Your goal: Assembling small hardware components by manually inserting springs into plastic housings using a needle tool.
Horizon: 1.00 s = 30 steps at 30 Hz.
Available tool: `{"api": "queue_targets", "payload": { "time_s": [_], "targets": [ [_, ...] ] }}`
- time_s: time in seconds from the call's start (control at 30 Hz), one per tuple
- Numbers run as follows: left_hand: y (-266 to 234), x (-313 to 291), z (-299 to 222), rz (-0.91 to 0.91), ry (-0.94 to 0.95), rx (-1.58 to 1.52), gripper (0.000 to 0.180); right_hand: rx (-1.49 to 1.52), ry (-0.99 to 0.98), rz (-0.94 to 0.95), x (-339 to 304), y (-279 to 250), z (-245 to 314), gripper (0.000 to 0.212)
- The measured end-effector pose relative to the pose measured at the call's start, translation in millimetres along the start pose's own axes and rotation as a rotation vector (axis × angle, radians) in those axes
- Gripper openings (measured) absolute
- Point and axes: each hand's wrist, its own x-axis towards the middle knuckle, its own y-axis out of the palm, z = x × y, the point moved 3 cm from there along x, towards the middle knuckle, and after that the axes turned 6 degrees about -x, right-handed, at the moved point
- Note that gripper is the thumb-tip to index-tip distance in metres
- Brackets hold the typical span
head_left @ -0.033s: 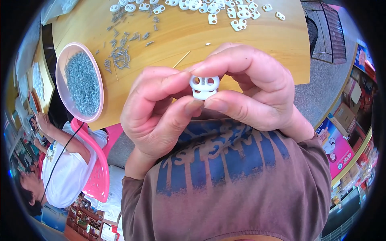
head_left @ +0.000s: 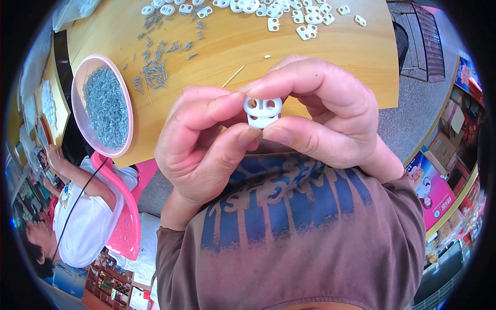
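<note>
head view: a small white plastic piece [head_left: 262, 112] is between the two hands, over the near edge of the table [head_left: 356, 67] and in front of the person's chest. the left hand [head_left: 199, 137] pinches it from the picture's left, forefinger tip at its upper left corner, thumb at its lower left. the right hand [head_left: 330, 111] pinches it from the other side, forefinger along its top, thumb at its lower right. neither hand is nearer; both touch it.

the governing relation: the piece consists of an upper part with two round holes and a lower part with slots, stacked in line from forefingers to thumbs. no clearly longer axis is found; the holed face is toward the camera. a narrow grey strip shows between the holes, too small to identify with certainty.

surroundings: a pale pink bowl [head_left: 89, 126] of grey springs [head_left: 107, 108] stands to the left. loose white parts [head_left: 313, 16] lie at the far side, and a thin wooden stick [head_left: 234, 76] lies just beyond the fingers.
</note>
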Motion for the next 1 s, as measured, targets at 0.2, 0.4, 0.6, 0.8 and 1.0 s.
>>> {"api": "queue_targets", "payload": {
  "time_s": [0.2,0.4,0.6,0.8,1.0],
  "targets": [
    [1,-3,1,-0.073,-0.056,-0.065,0.026,0.006,-0.008,0.02,2,1,-1,0.029],
    [0,-8,1,-0.103,-0.05,-0.09,0.025,0.024,0.002,0.019,0,5,-1,0.027],
    [0,-7,0,-0.069,0.012,-0.011,0.022,0.022,0.044,0.02,-4,8,-2,0.028],
    [0,-7,3,-0.122,0.009,-0.066,0.02,-0.036,-0.012,0.002,-5,10,-4,0.026],
    [1,-7,1,-0.034,-0.047,-0.014,0.016,0.015,-0.013,-0.029,-4,12,-6,0.023]
  ]
}}
